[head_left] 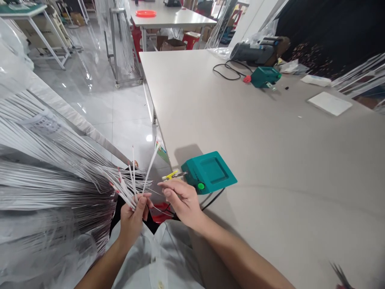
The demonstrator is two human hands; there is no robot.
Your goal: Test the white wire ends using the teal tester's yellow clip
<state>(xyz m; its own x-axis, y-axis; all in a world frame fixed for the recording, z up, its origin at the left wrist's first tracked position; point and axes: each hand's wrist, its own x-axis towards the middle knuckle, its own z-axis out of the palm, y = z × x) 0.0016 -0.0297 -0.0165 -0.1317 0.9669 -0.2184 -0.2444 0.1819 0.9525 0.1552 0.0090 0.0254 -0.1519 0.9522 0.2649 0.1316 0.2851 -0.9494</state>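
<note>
My left hand (132,218) is closed around a fan of several thin white wires (134,176) with reddish tips, pulled from a large bundle of white wires (51,164) lying on the left. My right hand (180,198) is just right of it, fingers curled in a pinch near the wire ends; what it pinches is too thin to make out. Right beside the right hand sits a small teal box (209,171) with a green button, a metal probe and a yellow clip (171,175) sticking out of its left side, at the near edge of the grey table (270,152).
A second teal device (265,76) with a black cable, a dark machine (258,50) and a white sheet (329,103) lie at the table's far right. A red stool (161,212) stands below my hands. Another table with an orange dish (146,13) stands behind, across shiny tiled floor.
</note>
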